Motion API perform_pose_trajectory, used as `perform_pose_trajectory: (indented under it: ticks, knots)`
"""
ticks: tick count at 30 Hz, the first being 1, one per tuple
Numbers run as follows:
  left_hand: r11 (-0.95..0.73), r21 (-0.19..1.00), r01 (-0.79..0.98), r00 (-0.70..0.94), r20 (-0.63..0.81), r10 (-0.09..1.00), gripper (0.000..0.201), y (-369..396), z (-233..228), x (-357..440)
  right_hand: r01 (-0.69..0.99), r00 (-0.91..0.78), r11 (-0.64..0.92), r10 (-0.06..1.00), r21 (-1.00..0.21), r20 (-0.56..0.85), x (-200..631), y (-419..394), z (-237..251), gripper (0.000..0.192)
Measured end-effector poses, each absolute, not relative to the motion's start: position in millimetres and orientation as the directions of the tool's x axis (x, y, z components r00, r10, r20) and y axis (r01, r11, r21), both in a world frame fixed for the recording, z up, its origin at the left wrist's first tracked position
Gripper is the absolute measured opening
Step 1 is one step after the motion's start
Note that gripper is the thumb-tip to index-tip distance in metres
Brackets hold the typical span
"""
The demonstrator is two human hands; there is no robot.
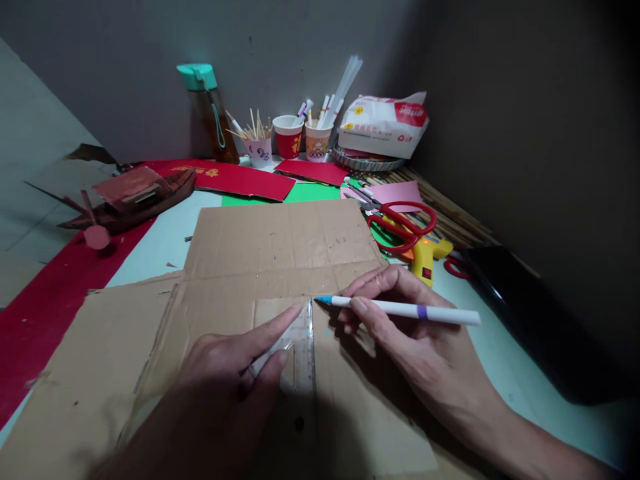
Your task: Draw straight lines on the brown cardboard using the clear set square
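The left hand presses a clear triangle ruler flat on the cardboard sheet, index finger and thumb spread along it. Just right, the right hand pinches a white pen, tip at the ruler's top corner. Red scissors lie beyond.

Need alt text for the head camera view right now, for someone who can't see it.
A person's left hand presses a clear set square flat on brown cardboard, while the right hand holds a white pen, blue tip at the square's top corner. Behind lie red scissors, a yellow glue gun, paper cups and coloured paper.
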State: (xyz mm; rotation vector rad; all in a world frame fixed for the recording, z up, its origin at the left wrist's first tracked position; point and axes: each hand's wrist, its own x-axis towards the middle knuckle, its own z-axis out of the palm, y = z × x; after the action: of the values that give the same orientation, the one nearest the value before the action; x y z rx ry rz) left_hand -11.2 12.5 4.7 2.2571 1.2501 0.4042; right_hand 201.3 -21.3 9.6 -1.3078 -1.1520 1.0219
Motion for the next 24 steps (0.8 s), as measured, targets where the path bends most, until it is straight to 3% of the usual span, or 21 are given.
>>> perform_pose_trajectory:
  ticks: [6,14,24]
  knots:
    - [-0.481,0.579,0.658,0.563,0.047,0.825,0.042,13.4,5.5,-9.8,0.053,0.159,0.019,0.987,-0.998,0.027,202.3,-22.0,8.5,0.015]
    - [-0.415,0.655,0.631,0.512,0.051,0.858,0.041,11.5,1.4,-10.8,0.029,0.155,0.016,0.988,-0.999,0.021,202.6,-22.8,6.4,0.015]
    - [-0.312,0.662,0.682,0.469,-0.068,0.88,0.041,9.2,8.8,-6.1,0.09,0.17,0.03,0.984,-0.996,0.045,202.6,-22.4,7.6,0.015]
